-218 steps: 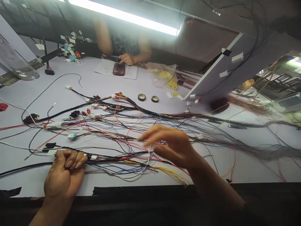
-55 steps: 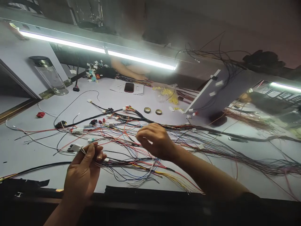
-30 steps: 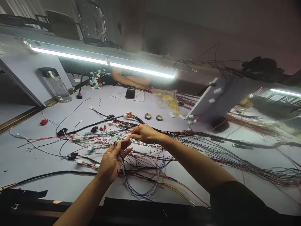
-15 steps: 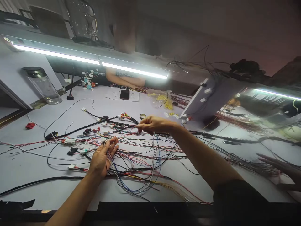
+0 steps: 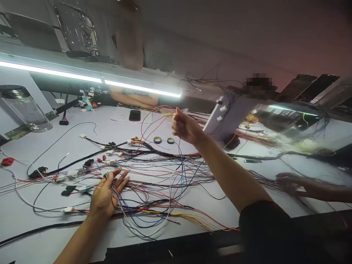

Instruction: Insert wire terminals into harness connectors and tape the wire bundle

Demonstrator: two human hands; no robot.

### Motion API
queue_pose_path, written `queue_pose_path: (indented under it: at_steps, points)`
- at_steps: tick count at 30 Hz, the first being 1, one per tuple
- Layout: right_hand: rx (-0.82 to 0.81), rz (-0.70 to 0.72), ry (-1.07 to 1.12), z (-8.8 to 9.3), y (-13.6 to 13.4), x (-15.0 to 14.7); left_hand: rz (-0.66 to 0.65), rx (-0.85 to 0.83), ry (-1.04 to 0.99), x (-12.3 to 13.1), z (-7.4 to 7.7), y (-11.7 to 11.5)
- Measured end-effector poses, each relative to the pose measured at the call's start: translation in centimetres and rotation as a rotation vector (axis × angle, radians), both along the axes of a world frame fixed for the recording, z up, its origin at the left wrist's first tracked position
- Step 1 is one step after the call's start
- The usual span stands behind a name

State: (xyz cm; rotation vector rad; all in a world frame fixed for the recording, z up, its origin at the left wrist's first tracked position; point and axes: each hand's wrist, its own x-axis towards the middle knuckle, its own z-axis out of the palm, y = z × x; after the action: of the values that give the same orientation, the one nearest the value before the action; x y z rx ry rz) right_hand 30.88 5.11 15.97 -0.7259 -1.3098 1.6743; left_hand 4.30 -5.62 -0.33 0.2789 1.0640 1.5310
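My right hand (image 5: 185, 126) is raised above the table with its fingers closed on thin red wires (image 5: 152, 124), which loop to the left and hang down. Lower left, my left hand (image 5: 106, 192) rests palm up at the wires, thumb and forefinger closed on a small connector (image 5: 106, 176) that they partly hide. From this hand a bundle of blue, white and black wires (image 5: 132, 223) curves to the right. Beneath both hands spreads a wiring harness with a black-sleeved branch (image 5: 90, 152), white connectors (image 5: 73, 175) and a black connector (image 5: 68, 190).
Two tape rolls (image 5: 157, 140) lie behind the harness. A phone (image 5: 134, 115) sits on paper farther back. At the left stands a glass bottle (image 5: 27, 110). A white panel (image 5: 225, 113) rises right of centre. Another person's hand (image 5: 291, 183) is over wires at the right.
My right hand has risen from the harness, lifting red wires into a loop. My left hand keeps its hold. The view has turned right, and a second tape roll shows.
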Motion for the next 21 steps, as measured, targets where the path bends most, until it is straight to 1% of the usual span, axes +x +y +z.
queue_pose_path:
  at_steps: [4, 6, 8, 10, 14, 16, 18, 20, 21]
  points:
    - [0.107, -0.075, -0.055, -1.8, -0.9, -0.6, -0.062, -0.021, -0.047, 0.4, 2.2, -1.3]
    - [0.152, -0.134, -0.043, -2.6, -1.5, -1.3, -0.101, -0.044, -0.072, 0.8, 3.3, -1.8]
    - [0.160, -0.207, -0.003, -3.0, -2.1, -2.2, -0.097, -0.074, -0.132, 1.1, 4.0, -1.9]
    - [0.153, -0.280, 0.041, -3.3, -2.6, -2.9, -0.026, -0.099, -0.214, 1.2, 4.3, -1.7]
    - [0.148, -0.399, 0.111, -3.7, -3.5, -3.1, 0.253, -0.117, -0.277, 0.2, 4.1, -1.8]
    - [0.146, -0.466, 0.133, -4.1, -3.6, -2.9, 0.346, -0.158, -0.289, -0.5, 4.0, -2.5]
    - [0.138, -0.539, 0.144, -4.7, -3.5, -2.7, 0.368, -0.190, -0.291, -0.8, 4.2, -3.3]
    - [0.138, -0.597, 0.144, -5.5, -3.4, -2.8, 0.342, -0.190, -0.264, -0.4, 4.7, -4.0]
    - [0.150, -0.608, 0.138, -5.9, -3.5, -3.0, 0.307, -0.186, -0.242, 0.2, 5.0, -4.2]
